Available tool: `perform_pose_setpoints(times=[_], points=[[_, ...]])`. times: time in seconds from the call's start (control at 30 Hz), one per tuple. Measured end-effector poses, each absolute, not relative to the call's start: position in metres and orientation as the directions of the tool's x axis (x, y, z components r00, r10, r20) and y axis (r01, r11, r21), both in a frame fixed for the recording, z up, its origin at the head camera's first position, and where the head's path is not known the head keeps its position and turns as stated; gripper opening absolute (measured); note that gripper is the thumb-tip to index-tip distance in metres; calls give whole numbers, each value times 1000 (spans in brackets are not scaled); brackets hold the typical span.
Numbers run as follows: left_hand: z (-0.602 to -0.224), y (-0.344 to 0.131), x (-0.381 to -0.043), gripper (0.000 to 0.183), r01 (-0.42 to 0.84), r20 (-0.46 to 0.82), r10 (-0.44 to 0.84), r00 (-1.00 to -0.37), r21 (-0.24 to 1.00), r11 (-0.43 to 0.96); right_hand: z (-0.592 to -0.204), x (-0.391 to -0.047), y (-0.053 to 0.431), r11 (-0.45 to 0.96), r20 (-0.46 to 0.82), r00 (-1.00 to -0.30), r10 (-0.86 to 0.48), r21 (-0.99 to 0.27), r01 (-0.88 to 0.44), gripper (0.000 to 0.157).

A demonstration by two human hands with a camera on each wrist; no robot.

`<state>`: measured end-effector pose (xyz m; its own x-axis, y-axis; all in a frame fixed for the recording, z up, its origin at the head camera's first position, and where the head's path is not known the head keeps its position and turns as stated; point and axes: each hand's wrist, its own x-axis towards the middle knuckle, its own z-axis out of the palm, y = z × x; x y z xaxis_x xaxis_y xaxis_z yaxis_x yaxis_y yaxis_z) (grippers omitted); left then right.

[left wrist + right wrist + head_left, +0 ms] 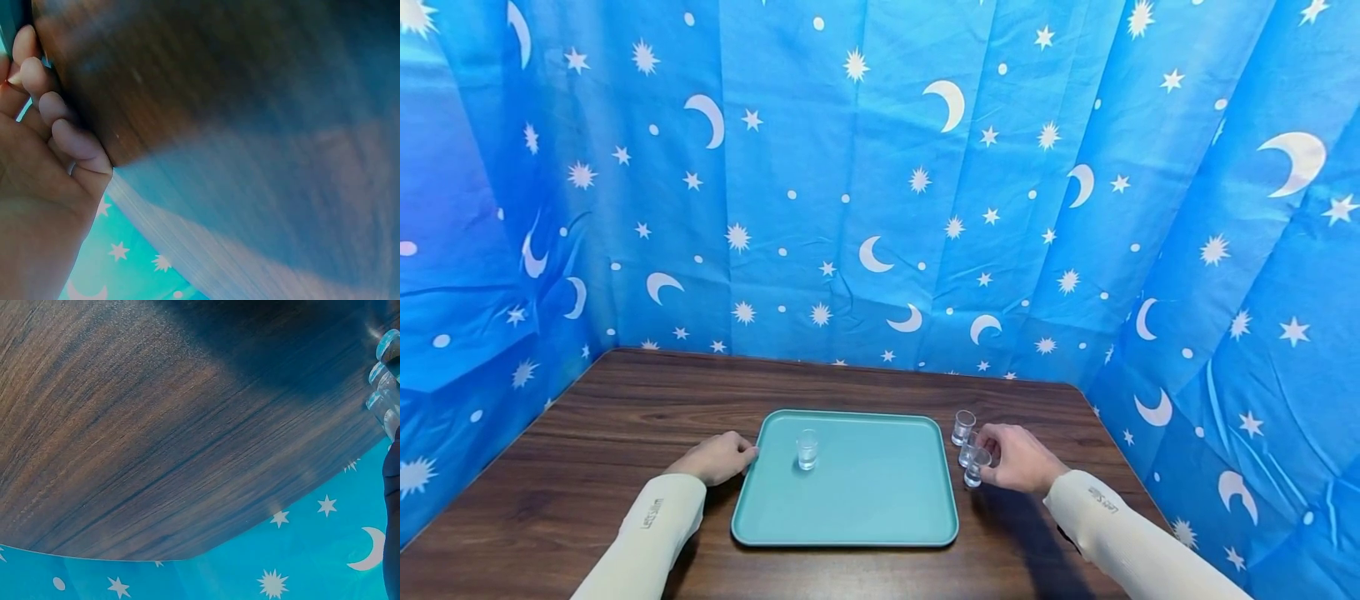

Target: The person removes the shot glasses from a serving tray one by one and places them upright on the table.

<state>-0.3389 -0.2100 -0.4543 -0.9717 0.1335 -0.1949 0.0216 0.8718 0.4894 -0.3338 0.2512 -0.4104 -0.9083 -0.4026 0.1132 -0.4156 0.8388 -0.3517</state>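
Note:
A green tray [880,500] lies on the table, with one clear shot glass [807,450] upright on its left part. At the tray's left rim is my left hand [722,458], fingers curled and fingertips on the edge; the left wrist view shows the curled fingers [78,144] beside the rim. Past the tray's right side, my right hand [1021,458] holds the nearest shot glass [977,468] between thumb and fingers. Two more glasses stand in line behind it, the middle glass [966,452] partly covered and the far glass [964,427] plainly seen.
The dark wood-grain table [647,392] has rounded back corners. A blue curtain [850,208] with white moons and stars hangs around its back and sides. The right wrist view takes in mostly tabletop, with the glasses at its right edge.

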Motion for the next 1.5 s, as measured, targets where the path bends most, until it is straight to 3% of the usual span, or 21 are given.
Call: perform_pose_setpoints(times=[0.77, 1.17, 1.5], points=[[-452, -210, -338, 34, 21, -202, 137, -970, 489, 872, -415, -333, 257, 825, 83, -899, -430, -369, -428, 27], [-450, -209, -337, 33, 27, -202, 146, -968, 496, 868, -403, -341, 251, 773, 229, -849, -477, -350, -529, 27], [-449, -209, -337, 26, 32, -205, 151, -967, 490, 871, -399, -342, 227, 754, 251, -829, -499, -347, -559, 20]])
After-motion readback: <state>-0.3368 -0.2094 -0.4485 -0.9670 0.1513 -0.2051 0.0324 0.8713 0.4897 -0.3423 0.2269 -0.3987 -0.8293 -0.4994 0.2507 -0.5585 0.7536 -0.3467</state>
